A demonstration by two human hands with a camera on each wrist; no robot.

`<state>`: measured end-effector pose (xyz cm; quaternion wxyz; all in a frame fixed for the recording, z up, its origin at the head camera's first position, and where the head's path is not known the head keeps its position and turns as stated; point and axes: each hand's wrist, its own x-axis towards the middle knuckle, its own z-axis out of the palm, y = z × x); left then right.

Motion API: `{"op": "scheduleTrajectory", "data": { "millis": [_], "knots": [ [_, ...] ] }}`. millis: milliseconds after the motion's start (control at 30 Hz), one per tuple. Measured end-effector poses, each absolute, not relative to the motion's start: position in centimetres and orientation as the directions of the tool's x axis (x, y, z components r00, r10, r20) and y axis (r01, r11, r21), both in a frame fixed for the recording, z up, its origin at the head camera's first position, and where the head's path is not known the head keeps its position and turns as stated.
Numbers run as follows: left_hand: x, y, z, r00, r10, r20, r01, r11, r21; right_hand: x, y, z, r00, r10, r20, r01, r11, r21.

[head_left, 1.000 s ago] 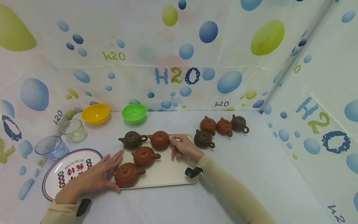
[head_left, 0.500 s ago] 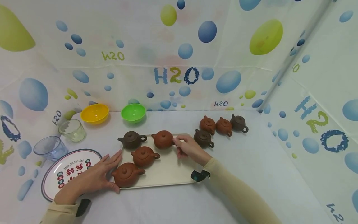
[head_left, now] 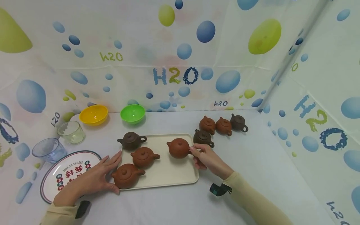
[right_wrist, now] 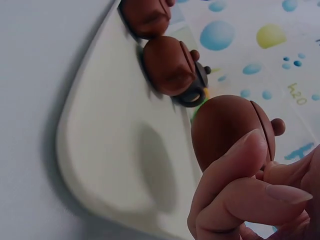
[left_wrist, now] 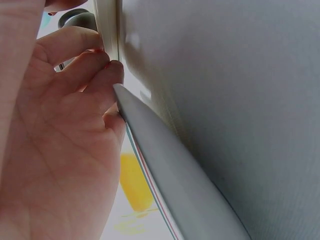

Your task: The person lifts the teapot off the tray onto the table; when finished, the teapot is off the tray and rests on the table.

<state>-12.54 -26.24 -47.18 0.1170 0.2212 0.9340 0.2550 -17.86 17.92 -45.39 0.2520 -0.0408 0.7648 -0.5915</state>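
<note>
A white table point(head_left: 174, 203) enclosed by bubble-printed curtain walls point(head_left: 180, 47) bears a cream rectangular tray point(head_left: 171, 172). On the left side of the table lie a round printed plate point(head_left: 66, 170), a yellow bowl point(head_left: 93, 114), a green bowl point(head_left: 132, 113), a clear glass cup point(head_left: 71, 132) and a bluish glass cup point(head_left: 48, 150). The left hand point(head_left: 91, 180) rests with straight, spread fingers against the tray's left edge, beside the nearest of three teapots standing on that side: a reddish-brown front teapot point(head_left: 127, 176), a reddish-brown middle teapot point(head_left: 144, 157) and a dark-brown rear teapot point(head_left: 131, 140). The right hand point(head_left: 206, 157) pinches the handle side of a fourth, the held teapot point(head_left: 178, 148), reddish-brown, at the tray's right part with its spout pointing left; the right wrist view shows it above its shadow on the tray. Four more teapots point(head_left: 220, 127) stand on the table just beyond the tray's far right corner.
</note>
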Motion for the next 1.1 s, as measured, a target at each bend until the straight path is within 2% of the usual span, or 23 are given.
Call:
{"op": "scheduleTrajectory", "data": {
  "millis": [367,633,867,1100],
  "knots": [
    [-12.6,-26.4,-47.4,-0.873,0.478,-0.096,0.36,0.765,0.534,-14.6,23.3,-46.1,-0.894,-0.3,-0.334,0.242,0.305,-0.921],
    [-12.5,-26.4,-47.5,-0.867,0.491,-0.083,0.375,0.754,0.539,-12.4,27.2,-46.3,-0.902,-0.186,-0.39,0.326,0.301,-0.896],
    [-12.6,-26.4,-47.3,-0.863,0.501,-0.067,0.384,0.736,0.558,-12.1,30.7,-46.3,-0.91,-0.065,-0.408,0.372,0.303,-0.877],
    [-12.7,-26.3,-47.3,-0.863,0.499,-0.079,0.374,0.737,0.563,-13.4,33.1,-46.5,-0.913,0.009,-0.408,0.395,0.268,-0.878]
  ]
}}
